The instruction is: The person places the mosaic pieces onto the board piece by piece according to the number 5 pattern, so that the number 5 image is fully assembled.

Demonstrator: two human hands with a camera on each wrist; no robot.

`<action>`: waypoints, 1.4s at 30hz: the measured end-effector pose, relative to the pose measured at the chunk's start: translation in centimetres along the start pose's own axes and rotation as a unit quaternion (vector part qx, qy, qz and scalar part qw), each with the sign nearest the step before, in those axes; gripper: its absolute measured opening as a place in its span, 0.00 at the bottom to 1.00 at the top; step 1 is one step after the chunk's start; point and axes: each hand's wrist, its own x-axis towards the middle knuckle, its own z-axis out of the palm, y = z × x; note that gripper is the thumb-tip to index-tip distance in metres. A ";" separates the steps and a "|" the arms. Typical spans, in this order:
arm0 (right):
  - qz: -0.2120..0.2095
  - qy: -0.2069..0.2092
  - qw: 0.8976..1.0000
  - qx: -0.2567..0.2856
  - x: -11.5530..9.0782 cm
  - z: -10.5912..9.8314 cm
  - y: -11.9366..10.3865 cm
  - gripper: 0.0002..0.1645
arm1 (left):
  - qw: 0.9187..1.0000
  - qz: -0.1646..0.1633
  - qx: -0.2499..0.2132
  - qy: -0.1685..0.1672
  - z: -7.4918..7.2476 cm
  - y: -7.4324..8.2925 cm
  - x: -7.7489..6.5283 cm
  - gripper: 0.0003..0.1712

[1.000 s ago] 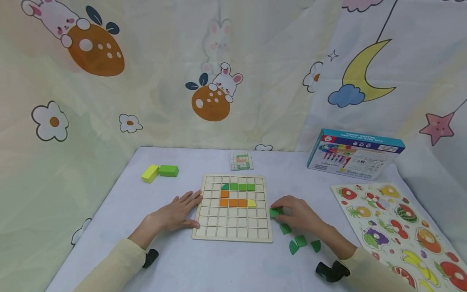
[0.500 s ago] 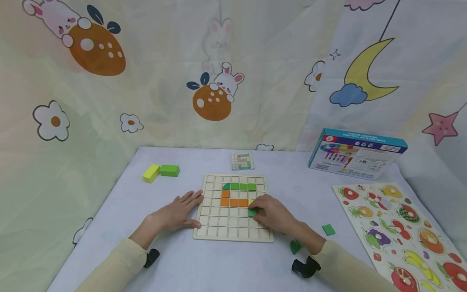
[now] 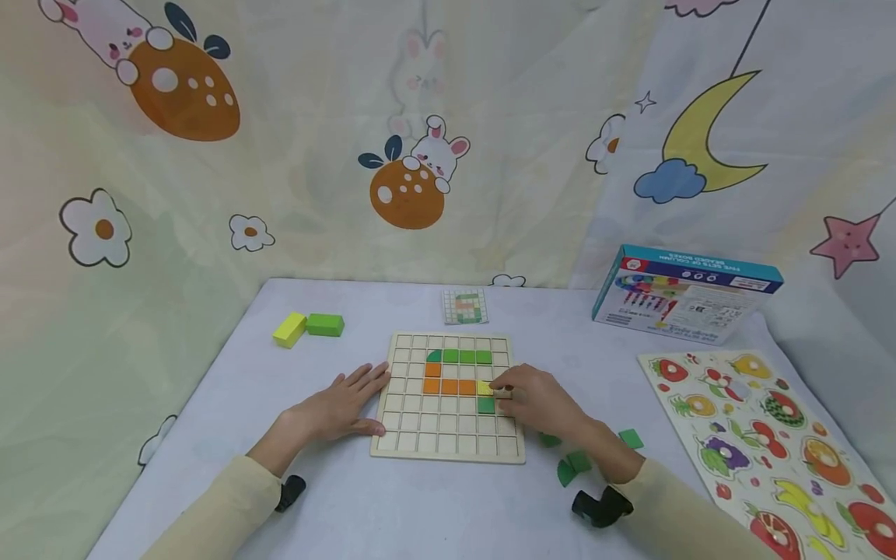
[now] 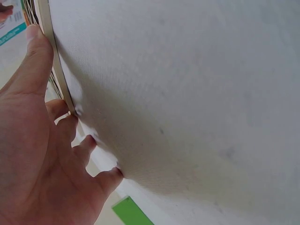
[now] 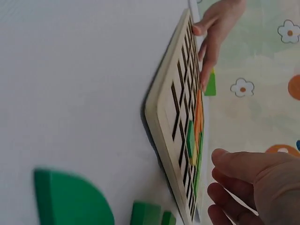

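A pale wooden grid board (image 3: 413,445) lies before me, holding a row of green squares (image 3: 467,357), several orange squares (image 3: 449,386) and a yellow tile (image 3: 483,387). Directly below the yellow tile sits a green square tile (image 3: 486,405). My left hand (image 3: 336,406) rests flat at the board's left edge, fingers spread and thumb touching the rim (image 4: 58,70). Over the right edge hovers my right hand (image 3: 544,400), just beside the green tile. In the right wrist view its thumb (image 5: 234,161) and loosely bent fingers are apart, with nothing between them.
Loose green pieces (image 3: 578,461) lie right of the board, partly under my right forearm. Yellow (image 3: 290,330) and green blocks (image 3: 325,325) stand at the back left. A pattern card (image 3: 465,307) lies behind the board; a box (image 3: 686,295) and fruit sheet (image 3: 700,420) are rightward.
My right hand has carried the green square tile from beside the board onto the cell under the yellow tile, let go and drawn back slightly rightward. My left hand has stayed put.
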 end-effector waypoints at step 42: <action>-0.044 -0.017 0.999 0.026 -2.4 0.5 -1.0 0.19 | 1.000 -0.004 -0.002 -0.010 -0.2 0.1 0.1 0.55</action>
